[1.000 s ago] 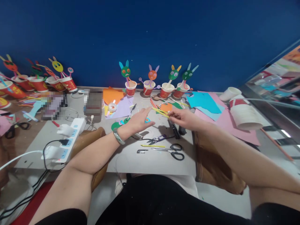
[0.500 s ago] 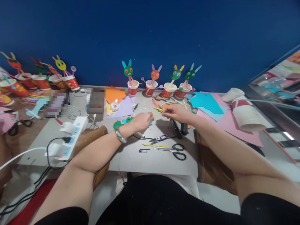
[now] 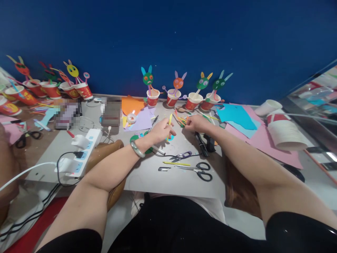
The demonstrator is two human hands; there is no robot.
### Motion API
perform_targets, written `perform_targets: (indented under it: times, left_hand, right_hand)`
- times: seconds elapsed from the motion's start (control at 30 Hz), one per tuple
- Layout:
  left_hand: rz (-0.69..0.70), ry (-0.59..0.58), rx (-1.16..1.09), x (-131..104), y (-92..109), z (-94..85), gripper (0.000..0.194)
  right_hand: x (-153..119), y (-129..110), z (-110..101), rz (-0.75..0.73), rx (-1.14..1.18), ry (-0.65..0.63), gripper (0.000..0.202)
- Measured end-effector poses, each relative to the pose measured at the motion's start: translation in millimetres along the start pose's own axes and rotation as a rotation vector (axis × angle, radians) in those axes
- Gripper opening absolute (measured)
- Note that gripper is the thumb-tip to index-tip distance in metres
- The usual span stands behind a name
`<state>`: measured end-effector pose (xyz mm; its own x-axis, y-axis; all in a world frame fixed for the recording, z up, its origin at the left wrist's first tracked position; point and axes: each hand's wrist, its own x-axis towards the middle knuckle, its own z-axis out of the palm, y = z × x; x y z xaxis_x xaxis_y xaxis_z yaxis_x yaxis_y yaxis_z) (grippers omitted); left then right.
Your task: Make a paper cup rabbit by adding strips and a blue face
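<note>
My left hand, with a pale bangle at the wrist, holds a thin yellow strip upright between its fingers. Across from it, my right hand is closed at a loose bunch of coloured strips in orange, green and yellow. What its fingertips grip is partly hidden. Nearer to me lie black-handled scissors, purple-handled scissors, another yellow strip and a pen cap. Green paper circles lie beneath my left wrist.
Red paper cups with paper rabbit figures line the blue wall. Coloured paper and stacked cups are at the right. A white power strip with cables lies left. Tape sits on purple paper.
My hands have moved apart. The yellow strip, earlier between both hands, is now upright in my left hand alone. My right hand has closed at the coloured strips. The view shifted slightly.
</note>
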<state>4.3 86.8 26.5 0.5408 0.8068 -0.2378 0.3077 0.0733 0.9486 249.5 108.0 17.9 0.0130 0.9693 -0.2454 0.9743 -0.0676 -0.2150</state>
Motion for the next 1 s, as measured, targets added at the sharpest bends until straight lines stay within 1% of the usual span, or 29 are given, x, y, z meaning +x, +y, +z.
perform_targets:
  times: [0.13,0.2,0.3,0.4,0.47,0.6,0.67,0.73,0.83,1.0]
  left_hand:
    - [0.019,0.038,-0.153,-1.9,4.4,-0.2,0.019]
    - [0.019,0.041,-0.215,-2.1,6.0,0.0,0.021]
    - [-0.006,0.028,-0.307,-3.4,9.5,0.7,0.019]
    - [-0.037,0.021,-0.397,-6.1,13.2,1.5,0.014]
    - [-0.038,0.002,-0.457,-6.9,13.5,1.8,0.015]
    - [0.031,-0.072,-0.526,-3.1,6.9,1.1,0.015]
    - [0.059,-0.07,-0.521,0.1,2.8,0.4,0.019]
    - [0.062,-0.053,-0.505,2.4,0.4,-0.1,0.018]
    - [0.071,-0.064,-0.52,2.8,0.3,0.0,0.016]
    - [0.092,-0.089,-0.553,-1.2,3.9,1.1,0.017]
  right_hand:
    - [-14.0,4.4,-14.3,-0.044,0.246,-0.061,0.039]
    - [-23.0,5.8,-18.1,-0.061,0.446,-0.09,0.049]
    - [-36.4,3.2,-17.4,-0.102,0.761,-0.132,0.06]
    - [-48.9,-4.7,-12.0,-0.144,0.914,-0.121,0.063]
    - [-56.4,-11.5,-7.7,-0.176,0.932,-0.095,0.06]
    - [-68.0,-25.5,-0.7,-0.266,0.843,-0.063,0.056]
    - [-71.1,-31.7,1.8,-0.315,0.828,-0.052,0.056]
    - [-72.3,-36.6,3.8,-0.347,0.831,-0.031,0.056]
    - [-72.8,-41.6,6.5,-0.355,0.834,-0.011,0.057]
    - [-77.7,-46.0,8.4,-0.342,0.829,-0.037,0.057]
